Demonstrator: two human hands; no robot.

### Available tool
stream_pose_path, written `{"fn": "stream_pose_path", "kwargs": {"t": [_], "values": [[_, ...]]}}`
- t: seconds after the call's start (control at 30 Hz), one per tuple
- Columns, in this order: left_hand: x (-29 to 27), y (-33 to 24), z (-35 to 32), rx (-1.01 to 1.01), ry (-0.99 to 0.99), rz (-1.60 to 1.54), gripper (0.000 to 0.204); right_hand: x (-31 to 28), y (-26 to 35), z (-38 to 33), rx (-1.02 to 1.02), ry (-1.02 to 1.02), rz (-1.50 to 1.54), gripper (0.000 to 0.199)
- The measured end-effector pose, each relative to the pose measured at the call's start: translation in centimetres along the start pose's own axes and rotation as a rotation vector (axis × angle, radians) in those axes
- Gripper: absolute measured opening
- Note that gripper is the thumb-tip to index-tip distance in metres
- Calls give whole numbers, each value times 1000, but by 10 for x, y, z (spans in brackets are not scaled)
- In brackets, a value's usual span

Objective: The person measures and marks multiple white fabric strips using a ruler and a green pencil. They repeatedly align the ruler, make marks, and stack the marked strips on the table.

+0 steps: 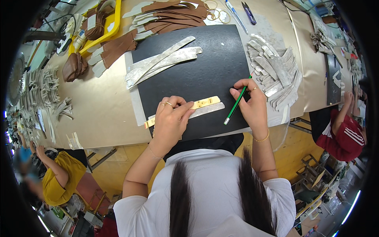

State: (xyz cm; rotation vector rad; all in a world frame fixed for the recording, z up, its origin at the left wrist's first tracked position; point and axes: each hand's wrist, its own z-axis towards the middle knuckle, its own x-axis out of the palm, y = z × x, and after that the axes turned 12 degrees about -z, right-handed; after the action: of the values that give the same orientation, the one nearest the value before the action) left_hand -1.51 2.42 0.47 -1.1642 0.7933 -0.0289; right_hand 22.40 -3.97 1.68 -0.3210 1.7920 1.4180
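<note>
My left hand (170, 121) pinches and presses a narrow yellow template strip (209, 102) near the front of a black mat (217, 67). Under and beside the template lies a silvery-grey strip (215, 108), its near edge showing; my palm hides the middle of both. My right hand (254, 104) grips a green pencil (236, 106) just right of the strips, the sharpened tip pointing up and away and the eraser end down toward the mat. Farther back on the mat, a few loose grey strips (166, 61) lie crossed over one another.
A heap of grey strips (274, 69) lies right of the mat. Behind are brown and grey pieces (169, 15), a blue pen (237, 16), thread snips (248, 14) and a yellow tray (114, 25). More strips (39, 89) pile up at left. Co-workers (65, 175) sit at both sides.
</note>
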Motion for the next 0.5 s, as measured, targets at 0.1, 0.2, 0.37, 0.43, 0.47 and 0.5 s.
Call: {"fn": "stream_pose_path", "kwargs": {"t": [0.1, 0.2, 0.37, 0.43, 0.47, 0.5], "values": [[0, -1, 1, 10, -4, 34, 21, -1, 1, -1, 11, -2, -14, 18], [1, 1, 1, 14, -4, 15, 19, -3, 1, -1, 3, -13, -40, 15], [2, 1, 3, 5, 0, 24, 18, -3, 2, -2, -23, -18, -36, 13], [2, 1, 4, 1, 3, 27, 17, 1, 5, -2, -76, -59, 40, 17], [3, 2, 4, -2, 3, 24, 16, 4, 8, -2, -103, -80, 78, 19], [3, 2, 4, -5, 2, 21, 16, 5, 14, -2, -137, -75, 103, 19]]}}
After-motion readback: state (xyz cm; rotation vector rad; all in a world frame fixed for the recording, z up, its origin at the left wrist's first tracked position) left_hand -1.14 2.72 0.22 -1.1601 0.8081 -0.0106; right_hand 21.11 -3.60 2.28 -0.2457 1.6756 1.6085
